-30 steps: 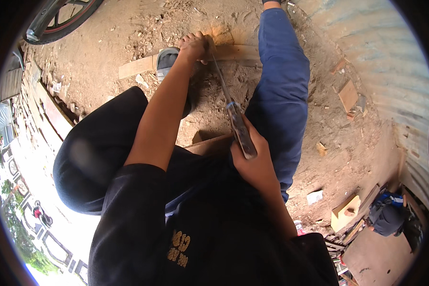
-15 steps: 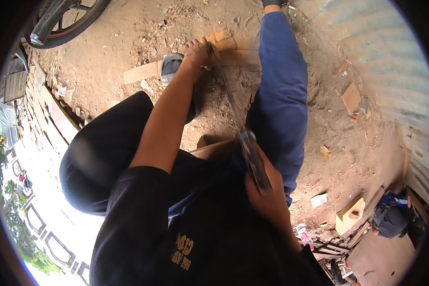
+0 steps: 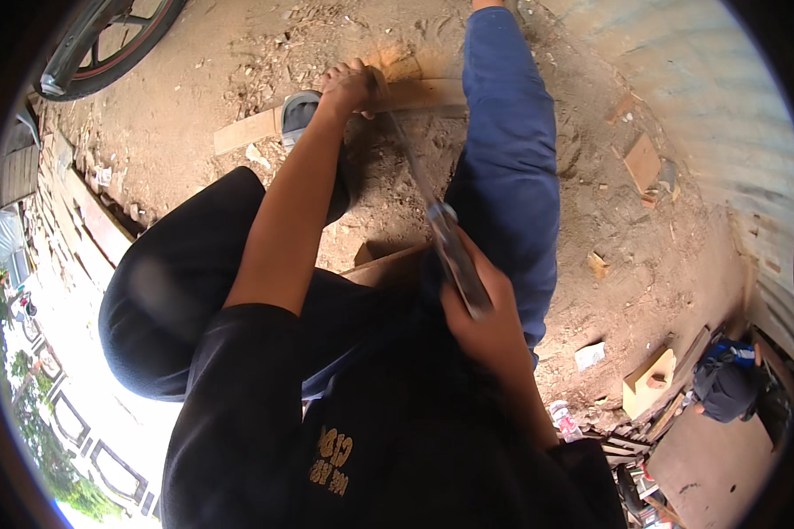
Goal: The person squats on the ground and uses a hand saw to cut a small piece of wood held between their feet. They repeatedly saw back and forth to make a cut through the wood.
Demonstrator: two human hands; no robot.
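The right hand (image 3: 487, 310) is closed firmly around the handle of a handsaw (image 3: 457, 260), whose blurred blade slants up and away to a wooden plank (image 3: 244, 133) lying across the dirt floor (image 3: 622, 291). The left hand (image 3: 347, 88) bends over the plank just beside the blade's far end, fingers curled at the far edge and thumb at the near edge. A grey shoe (image 3: 301, 111) rests on the plank left of that hand, and orange-brown sawdust (image 3: 403, 65) lies just beyond it. The outstretched blue trouser leg (image 3: 512, 167) reaches the plank's right end. A wheel (image 3: 100, 83) stands at upper left.
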